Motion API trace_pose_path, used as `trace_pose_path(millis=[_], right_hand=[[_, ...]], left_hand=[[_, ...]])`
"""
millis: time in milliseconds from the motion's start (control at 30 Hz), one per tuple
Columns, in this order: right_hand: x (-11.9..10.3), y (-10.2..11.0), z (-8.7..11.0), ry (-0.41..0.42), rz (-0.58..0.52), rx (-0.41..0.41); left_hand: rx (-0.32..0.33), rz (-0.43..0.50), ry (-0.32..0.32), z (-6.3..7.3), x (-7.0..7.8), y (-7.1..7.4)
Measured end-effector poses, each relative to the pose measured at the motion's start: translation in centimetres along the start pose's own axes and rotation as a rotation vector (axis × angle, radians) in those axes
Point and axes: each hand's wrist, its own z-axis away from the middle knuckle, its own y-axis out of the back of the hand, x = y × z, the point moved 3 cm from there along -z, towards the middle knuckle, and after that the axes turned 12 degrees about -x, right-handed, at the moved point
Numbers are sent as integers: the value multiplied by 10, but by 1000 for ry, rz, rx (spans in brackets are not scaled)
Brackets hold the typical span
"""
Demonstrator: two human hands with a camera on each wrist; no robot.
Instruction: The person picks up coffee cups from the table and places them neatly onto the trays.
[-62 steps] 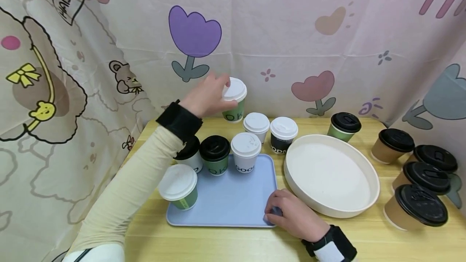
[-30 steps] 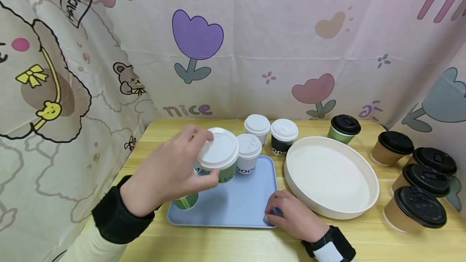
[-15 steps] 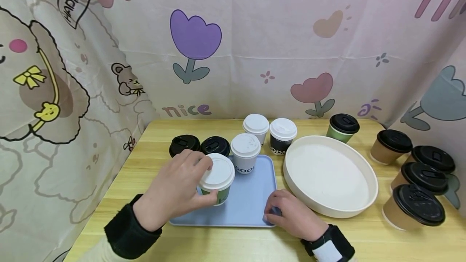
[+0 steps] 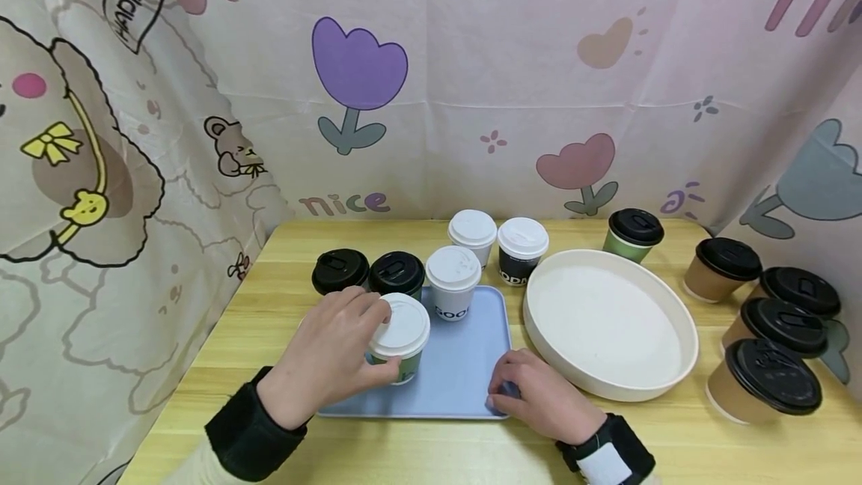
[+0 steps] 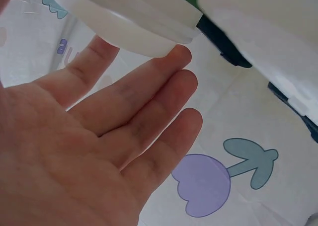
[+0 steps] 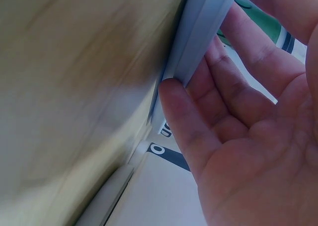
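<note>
White-lidded green cup (image 4: 402,325) is on or just over the blue tray (image 4: 465,369), left hand (image 4: 333,346) pinching it, right hand (image 4: 544,397) gripping the tray's edge; probably placing, so seat it flat, then release

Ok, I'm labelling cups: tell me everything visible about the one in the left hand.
The cup has a plastic-looking white lid on a green, printed, paper-like body, partly hidden. Upright, it is over the blue tray; whether it touches is unclear. The left hand grips it from the left.
</note>
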Motion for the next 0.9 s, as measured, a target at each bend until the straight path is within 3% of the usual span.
trace_pose_path(millis=[567,900], right_hand=[[1,1,0,-12,-7,-11],[0,0,0,-13,-16,-18]], left_hand=[[-55,51,57,4,-4,-14],[-41,70,50,6,-4,-16]])
